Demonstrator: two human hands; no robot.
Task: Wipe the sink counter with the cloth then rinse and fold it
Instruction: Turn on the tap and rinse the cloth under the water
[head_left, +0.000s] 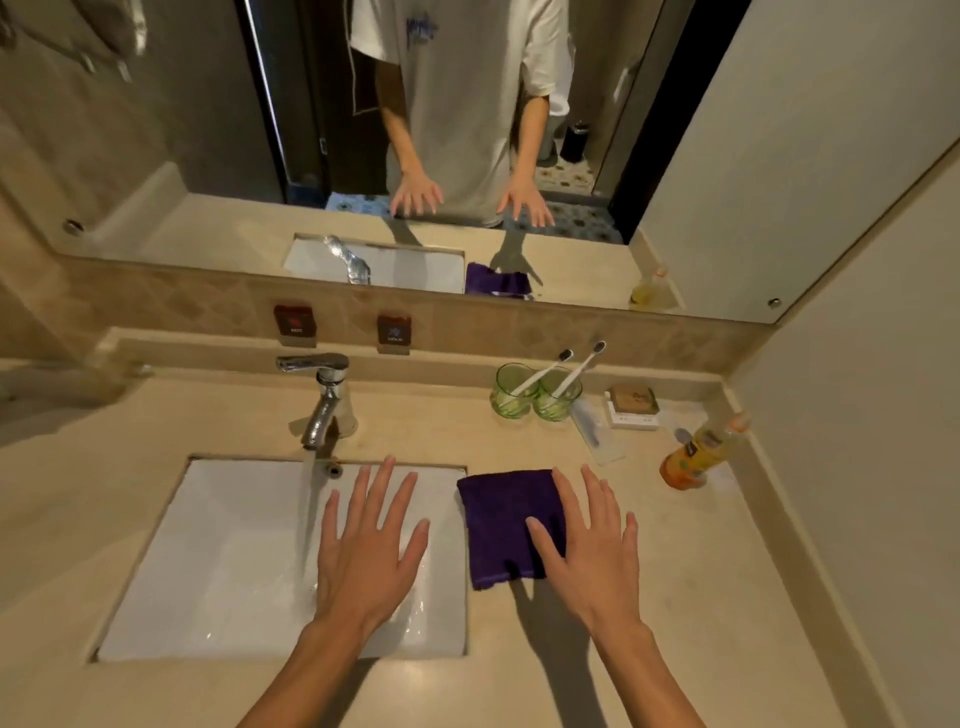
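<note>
Both forearms reach in from the near edge of the beige counter (675, 597). Her left hand (366, 551) hangs over the white sink basin (208, 571), fingers straight and spread, holding nothing. Her right hand (589, 553) is just as flat and spread, its thumb side lying over the right part of the purple cloth (501, 525); whether the palm presses or only hovers I cannot tell. That cloth sits folded into a neat rectangle on the counter, just right of the basin rim.

Water runs from the chrome faucet (324, 395) into the basin. By my reckoning either the cloth is about to be picked up or the fold has just been set down. If picking up, curl all the fingers round 1 edge and lift it whole. Wiping rightward, mind the 2 green tumblers (535, 400) with toothbrushes and the orange bottle (693, 457); sweep round them rather than into them.
</note>
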